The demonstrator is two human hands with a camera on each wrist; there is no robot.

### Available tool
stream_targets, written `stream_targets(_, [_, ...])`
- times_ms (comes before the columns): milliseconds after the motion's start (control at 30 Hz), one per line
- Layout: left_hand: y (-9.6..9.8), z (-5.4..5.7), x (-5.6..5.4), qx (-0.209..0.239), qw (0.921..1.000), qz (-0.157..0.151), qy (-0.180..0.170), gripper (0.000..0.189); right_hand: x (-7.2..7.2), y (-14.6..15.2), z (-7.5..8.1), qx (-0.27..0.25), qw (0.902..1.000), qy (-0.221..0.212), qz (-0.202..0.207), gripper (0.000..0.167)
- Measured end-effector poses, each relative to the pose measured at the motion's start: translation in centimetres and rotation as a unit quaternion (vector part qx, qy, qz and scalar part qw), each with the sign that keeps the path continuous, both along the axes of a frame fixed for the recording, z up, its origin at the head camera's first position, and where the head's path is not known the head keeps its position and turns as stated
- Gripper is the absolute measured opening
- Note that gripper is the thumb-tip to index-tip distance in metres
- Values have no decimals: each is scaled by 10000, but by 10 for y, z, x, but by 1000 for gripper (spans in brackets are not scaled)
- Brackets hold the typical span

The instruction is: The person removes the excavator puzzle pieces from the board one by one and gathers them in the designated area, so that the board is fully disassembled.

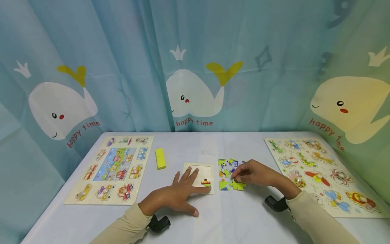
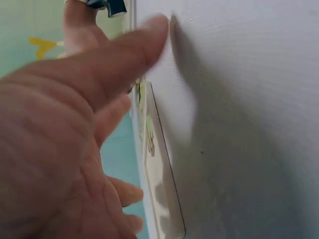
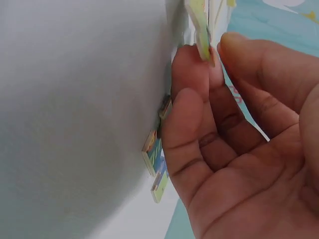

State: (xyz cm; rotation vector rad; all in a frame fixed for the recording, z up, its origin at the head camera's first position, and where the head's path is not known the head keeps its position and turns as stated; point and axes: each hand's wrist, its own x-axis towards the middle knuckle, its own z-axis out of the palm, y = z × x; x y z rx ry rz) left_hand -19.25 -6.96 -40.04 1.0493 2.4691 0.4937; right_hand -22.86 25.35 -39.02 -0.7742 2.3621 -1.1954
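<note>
My left hand (image 1: 179,195) is spread out over a small square wooden puzzle tray (image 1: 186,166), its index fingertip by the tray's lower right corner. A puzzle piece (image 1: 206,183) with a red and yellow picture lies in that corner. In the left wrist view the thumb stands apart from the other fingers, beside the tray's edge (image 2: 167,204). To the right of the tray, my right hand (image 1: 257,173) pinches a yellow-green puzzle piece (image 3: 199,30) between thumb and fingertips. Several loose puzzle pieces (image 1: 223,185) lie beside and partly behind that hand.
A yellow block (image 1: 160,158) lies behind the left hand. On the far left is a wooden vehicle peg board (image 1: 138,181), and on the right an insect peg board (image 1: 313,181). A whale-print curtain (image 1: 131,84) hangs behind the white table (image 1: 213,223).
</note>
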Motion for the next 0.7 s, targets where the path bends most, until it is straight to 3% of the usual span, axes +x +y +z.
stream_targets(200, [7,-4,-4,-74,9993,-329,-145,67,-1,2,0,52,9999,96,-14,14])
stream_targets(433, [13,-2,-2,-405,9989,-134,-191,66,-3,3,0,144,9995,240,-163,14])
stream_targets(700, [11,-7,-4,-443,9985,-165,-266,65,-8,-25,3,-65,9988,421,-255,16])
